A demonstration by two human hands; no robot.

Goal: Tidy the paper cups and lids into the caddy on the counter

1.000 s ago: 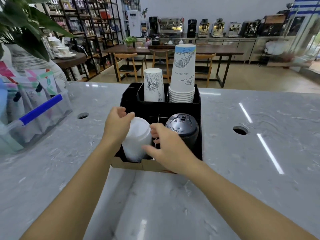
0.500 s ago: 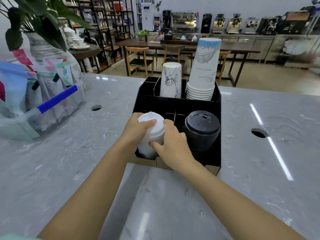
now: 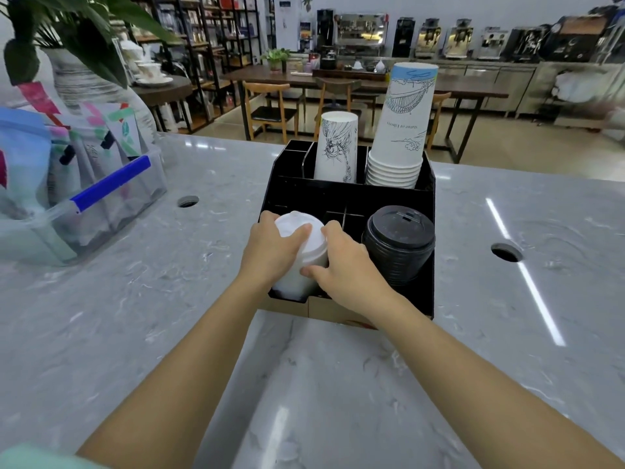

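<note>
- White lid stack [image 3: 299, 255] is held in the front-left compartment of the black caddy [image 3: 348, 198] on the counter [image 3: 135, 299]
- Left hand [image 3: 270, 253] and right hand [image 3: 341, 269]: each grip is pressed closed around the stack's sides
- Stack should be lowered straight, kept square, and seated fully before release
- Black lid stack [image 3: 399, 245] just beside should be left undisturbed

Clear bin [image 3: 101, 211] of packets, potted plant [image 3: 77, 45] behind.
</note>
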